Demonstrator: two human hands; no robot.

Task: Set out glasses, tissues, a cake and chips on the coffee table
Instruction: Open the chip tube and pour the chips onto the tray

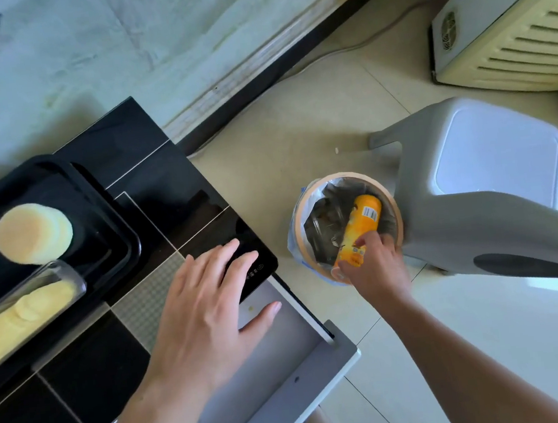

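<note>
The right hand (374,263) grips the near end of an orange can (359,234), fingers curled round it. The can tilts away from the person, its far end down inside a round bin (308,204) lined with a dark bag. The bin stands on the tiled floor (474,345), touching a grey plastic stool (493,168) on its far right side.

The left hand (211,304) lies flat and relaxed on the corner of the black coffee table (151,187), fingers spread and holding nothing. Its fingertips rest on the glossy black top, its thumb over a paler grey panel (287,365) at the table's near right edge.

Further left on the table sits a black tray (114,228) with a round, pale yellow cake (33,233) on it. Just in front of the cake, a clear long container (54,279) holds a stacked row of pale chips (23,317), running off the left edge of view.

A cream appliance (506,29) with vent slats stands on the floor at the top right, well apart from the bin. A cable (350,47) runs along the floor beside the dark skirting.
</note>
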